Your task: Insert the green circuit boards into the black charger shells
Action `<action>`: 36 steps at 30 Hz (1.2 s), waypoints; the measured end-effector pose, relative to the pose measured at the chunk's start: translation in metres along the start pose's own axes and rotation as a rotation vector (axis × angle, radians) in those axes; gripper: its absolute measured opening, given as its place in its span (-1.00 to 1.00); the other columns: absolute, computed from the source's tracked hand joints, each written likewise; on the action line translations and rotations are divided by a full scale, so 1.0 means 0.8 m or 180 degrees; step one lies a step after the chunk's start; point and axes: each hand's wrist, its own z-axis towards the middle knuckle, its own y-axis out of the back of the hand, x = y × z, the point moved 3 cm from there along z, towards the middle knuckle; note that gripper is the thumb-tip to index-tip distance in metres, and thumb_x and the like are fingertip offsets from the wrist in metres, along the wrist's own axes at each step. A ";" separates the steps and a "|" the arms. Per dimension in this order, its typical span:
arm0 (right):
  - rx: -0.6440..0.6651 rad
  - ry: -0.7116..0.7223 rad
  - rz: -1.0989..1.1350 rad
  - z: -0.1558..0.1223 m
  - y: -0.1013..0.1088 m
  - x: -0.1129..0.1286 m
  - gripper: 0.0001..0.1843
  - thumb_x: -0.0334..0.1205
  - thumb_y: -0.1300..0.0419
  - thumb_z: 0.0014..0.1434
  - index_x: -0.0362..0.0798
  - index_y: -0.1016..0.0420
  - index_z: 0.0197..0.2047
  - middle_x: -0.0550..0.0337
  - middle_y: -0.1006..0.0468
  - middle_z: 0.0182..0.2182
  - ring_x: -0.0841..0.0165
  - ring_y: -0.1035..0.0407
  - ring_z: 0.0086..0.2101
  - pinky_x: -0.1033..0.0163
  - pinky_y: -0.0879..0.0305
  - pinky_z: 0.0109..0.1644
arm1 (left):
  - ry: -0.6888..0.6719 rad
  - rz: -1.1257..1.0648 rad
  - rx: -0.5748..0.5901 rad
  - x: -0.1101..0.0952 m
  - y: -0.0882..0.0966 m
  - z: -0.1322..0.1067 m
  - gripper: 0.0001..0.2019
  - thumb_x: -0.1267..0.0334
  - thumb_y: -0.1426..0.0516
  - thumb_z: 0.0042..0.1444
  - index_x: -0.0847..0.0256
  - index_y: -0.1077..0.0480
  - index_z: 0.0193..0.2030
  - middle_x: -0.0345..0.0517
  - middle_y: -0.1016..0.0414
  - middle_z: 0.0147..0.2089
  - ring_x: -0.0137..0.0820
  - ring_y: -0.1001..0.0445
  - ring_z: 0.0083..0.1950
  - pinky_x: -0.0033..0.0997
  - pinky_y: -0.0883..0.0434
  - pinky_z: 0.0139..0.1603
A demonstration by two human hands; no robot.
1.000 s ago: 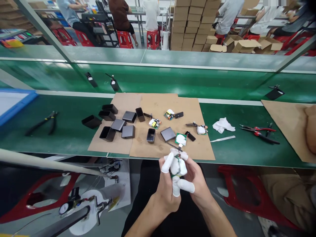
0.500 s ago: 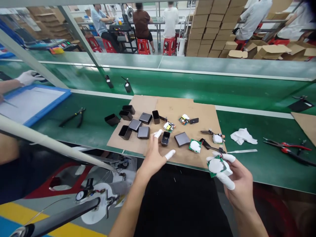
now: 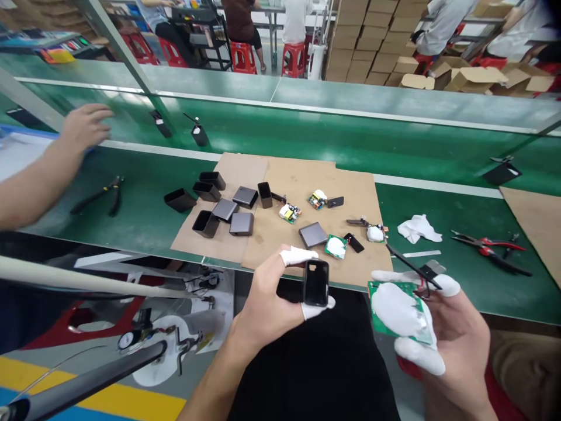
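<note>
My left hand (image 3: 272, 295), with white finger cots, grips a small black plastic housing (image 3: 316, 283) by its sides; its open end faces me. In my right hand (image 3: 451, 327), also with finger cots, is a green circuit board (image 3: 401, 313) covered with white compound. A black end piece (image 3: 416, 266) hangs from it on thin wires. Beyond my hands, a grey housing (image 3: 312, 234) and another coated circuit board (image 3: 336, 247) lie on the cardboard (image 3: 280, 245). More boards with wired end pieces lie around them, one a yellow-and-white board (image 3: 290, 213).
Several dark housings (image 3: 205, 223) stand at the cardboard's left. Pliers (image 3: 99, 196) lie further left, and red-handled pliers (image 3: 491, 248) at right near a crumpled white tissue (image 3: 419, 228). A co-worker's bare hand (image 3: 85, 126) reaches over the bench at left. A slanted pole crosses the lower left.
My left hand has picked the black housing off the cardboard and brought it nearer. The board in my right hand has come closer and its end piece shows. The co-worker's arm has reached inward.
</note>
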 end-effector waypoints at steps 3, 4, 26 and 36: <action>0.0193 0.0411 -0.0056 -0.001 -0.013 0.024 -0.17 0.04 -0.72 -0.09 0.05 -0.62 0.21 -0.03 -0.75 -0.10 -0.06 -0.72 -0.15 -0.17 -0.74 -0.03 | -0.0293 0.0045 -0.0018 -0.024 -0.010 -0.005 -0.33 0.33 -0.56 -0.02 0.10 -0.48 0.23 -0.03 -0.61 0.03 -0.21 -0.66 0.03 -0.26 -0.63 0.04; 0.0240 0.0508 -0.0098 -0.001 -0.016 0.029 -0.17 0.08 -0.70 -0.07 0.03 -0.62 0.22 -0.04 -0.72 -0.10 -0.06 -0.71 -0.14 -0.18 -0.74 -0.01 | -0.0333 0.0051 -0.0012 -0.028 -0.013 -0.006 -0.33 0.34 -0.55 -0.01 0.11 -0.48 0.24 -0.03 -0.61 0.03 -0.22 -0.66 0.03 -0.26 -0.63 0.03; 0.0900 0.0901 -0.0454 -0.002 -0.033 0.043 -0.19 -0.28 -0.72 -0.06 0.09 -0.58 0.24 0.10 -0.65 -0.06 0.18 -0.57 -0.09 0.07 -0.62 -0.01 | -0.0757 0.0158 0.0164 -0.058 -0.032 -0.012 -0.42 0.43 -0.44 0.14 0.24 -0.44 0.29 0.07 -0.55 0.08 -0.25 -0.65 0.09 -0.35 -0.62 0.11; 0.1027 0.0998 -0.0622 -0.001 -0.038 0.040 -0.25 -0.32 -0.69 -0.01 0.08 -0.57 0.21 0.07 -0.59 -0.10 0.16 -0.50 -0.11 0.05 -0.60 -0.08 | -0.0701 0.0156 0.0171 -0.058 -0.029 -0.012 -0.38 0.54 -0.37 0.10 0.19 -0.44 0.31 0.03 -0.56 0.07 -0.26 -0.64 0.04 -0.36 -0.62 0.00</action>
